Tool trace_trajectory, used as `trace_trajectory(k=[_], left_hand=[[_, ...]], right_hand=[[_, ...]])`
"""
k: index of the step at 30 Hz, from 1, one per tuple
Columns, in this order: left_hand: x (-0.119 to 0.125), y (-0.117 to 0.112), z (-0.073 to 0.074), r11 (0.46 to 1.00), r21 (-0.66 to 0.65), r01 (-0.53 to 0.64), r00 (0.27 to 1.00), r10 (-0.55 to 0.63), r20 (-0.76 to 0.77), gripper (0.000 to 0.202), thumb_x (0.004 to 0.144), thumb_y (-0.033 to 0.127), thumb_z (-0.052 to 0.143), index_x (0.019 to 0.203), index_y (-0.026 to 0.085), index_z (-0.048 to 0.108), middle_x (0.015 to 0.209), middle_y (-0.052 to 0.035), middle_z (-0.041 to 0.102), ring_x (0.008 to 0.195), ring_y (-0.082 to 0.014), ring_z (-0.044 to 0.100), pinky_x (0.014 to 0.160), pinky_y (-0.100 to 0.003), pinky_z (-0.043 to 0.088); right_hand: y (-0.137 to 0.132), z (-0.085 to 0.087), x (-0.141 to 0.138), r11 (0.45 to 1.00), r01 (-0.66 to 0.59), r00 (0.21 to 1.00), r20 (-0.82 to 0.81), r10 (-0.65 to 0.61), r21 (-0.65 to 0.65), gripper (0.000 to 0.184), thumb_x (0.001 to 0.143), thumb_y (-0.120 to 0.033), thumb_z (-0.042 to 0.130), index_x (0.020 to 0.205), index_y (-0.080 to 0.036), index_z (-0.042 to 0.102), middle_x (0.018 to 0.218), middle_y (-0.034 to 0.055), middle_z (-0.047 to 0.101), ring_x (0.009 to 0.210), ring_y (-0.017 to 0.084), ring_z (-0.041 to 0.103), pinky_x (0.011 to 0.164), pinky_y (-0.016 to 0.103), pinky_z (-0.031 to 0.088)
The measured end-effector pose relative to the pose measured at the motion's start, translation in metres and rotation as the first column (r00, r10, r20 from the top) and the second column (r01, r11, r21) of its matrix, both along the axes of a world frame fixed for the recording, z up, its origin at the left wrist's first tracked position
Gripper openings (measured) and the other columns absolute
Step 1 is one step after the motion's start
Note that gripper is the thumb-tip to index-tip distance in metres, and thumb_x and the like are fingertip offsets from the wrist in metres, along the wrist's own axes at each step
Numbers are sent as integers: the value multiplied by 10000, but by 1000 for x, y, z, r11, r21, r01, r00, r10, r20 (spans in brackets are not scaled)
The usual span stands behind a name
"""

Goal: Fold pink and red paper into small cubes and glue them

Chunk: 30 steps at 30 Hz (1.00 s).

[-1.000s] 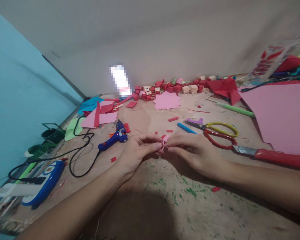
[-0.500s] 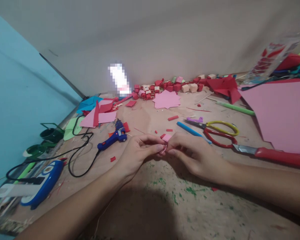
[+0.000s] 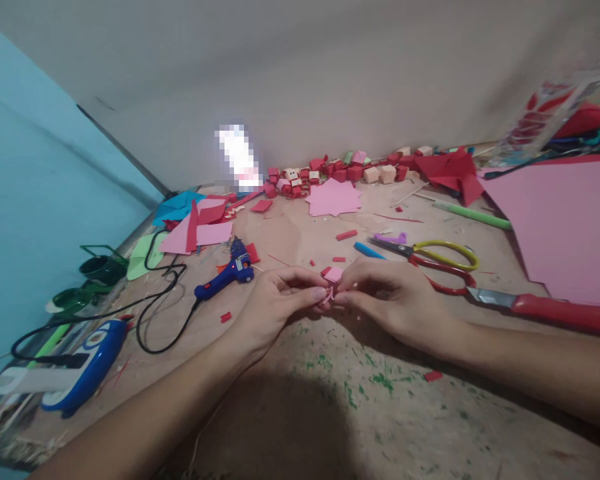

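Note:
Between my two hands is a small piece of pink paper (image 3: 329, 293), with a thin strip standing out of it. My left hand (image 3: 285, 300) pinches it between thumb and fingers. The thumb and forefinger of my right hand (image 3: 390, 293) close on its other side, and the fingertips partly hide it. Just beyond the fingers lies a small pink paper square (image 3: 334, 274). A blue pen-like stick (image 3: 369, 251) is partly covered by my right hand. Scissors (image 3: 420, 257) with one yellow and one red handle lie beyond that hand.
A blue glue gun (image 3: 225, 270) with a black cord lies left. Right are a red-handled cutter (image 3: 555, 313), a green pen (image 3: 475, 215) and pink paper sheets (image 3: 565, 227). Small red and cream paper cubes (image 3: 340, 173) line the wall beside a bright blurred screen (image 3: 240, 158).
My right hand has moved slightly up and right, covering more of the blue stick and uncovering a red scrap below its wrist. My left hand stays nearly still, still pinching the pink paper.

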<state>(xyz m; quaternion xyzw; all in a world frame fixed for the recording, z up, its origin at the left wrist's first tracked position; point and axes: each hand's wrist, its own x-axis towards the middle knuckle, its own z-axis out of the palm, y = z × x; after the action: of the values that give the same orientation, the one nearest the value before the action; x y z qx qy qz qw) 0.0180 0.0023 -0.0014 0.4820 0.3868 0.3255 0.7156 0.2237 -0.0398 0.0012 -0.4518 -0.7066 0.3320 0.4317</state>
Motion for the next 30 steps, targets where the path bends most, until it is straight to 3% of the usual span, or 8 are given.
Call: trace_trajectory(k=[5, 11, 16, 24, 30], left_hand=[[-1, -1, -1, 1000, 8, -1, 1000, 0, 6, 180, 762, 235, 880, 881, 138, 785, 758, -52, 777, 688, -133, 721, 669, -218, 578], [-1, 0, -1, 999, 4, -44, 999, 44, 2, 195, 736, 241, 896, 871, 146, 791, 772, -52, 783, 692, -148, 727, 686, -247, 598], [0, 0, 1, 998, -17, -52, 998, 52, 24, 192, 720, 235, 902, 852, 155, 788, 783, -43, 782, 687, -137, 717, 679, -238, 589], [-3, -2, 4, 999, 19, 51, 998, -50, -25, 176, 747, 234, 876, 872, 139, 797, 821, -62, 779, 736, -143, 706, 721, -243, 570], [-1, -3, 6, 995, 17, 101, 995, -101, -22, 182, 735, 188, 878, 895, 148, 799, 824, -48, 778, 761, -135, 709, 729, -223, 554]], right_hand=[[-1, -1, 0, 1000, 19, 1000, 8, -20, 25, 86, 909, -196, 723, 824, -182, 727, 784, 5, 713, 707, 140, 636, 635, 270, 480], [-2, -2, 2, 991, -86, 996, -5, 87, 100, 132, 960, -138, 639, 930, -206, 747, 908, 18, 769, 840, 149, 697, 778, 282, 539], [-2, 0, 1, 985, -131, 991, 5, 131, 114, 149, 972, -125, 608, 969, -203, 736, 931, 24, 766, 856, 142, 694, 788, 272, 540], [-2, 3, 0, 998, -14, 999, 38, 12, 56, 113, 938, -155, 651, 885, -193, 742, 853, 20, 743, 769, 147, 666, 694, 279, 514], [-2, 3, 1, 999, -40, 999, 5, 40, 12, 54, 920, -193, 686, 892, -196, 733, 873, 22, 744, 782, 156, 666, 702, 287, 524]])
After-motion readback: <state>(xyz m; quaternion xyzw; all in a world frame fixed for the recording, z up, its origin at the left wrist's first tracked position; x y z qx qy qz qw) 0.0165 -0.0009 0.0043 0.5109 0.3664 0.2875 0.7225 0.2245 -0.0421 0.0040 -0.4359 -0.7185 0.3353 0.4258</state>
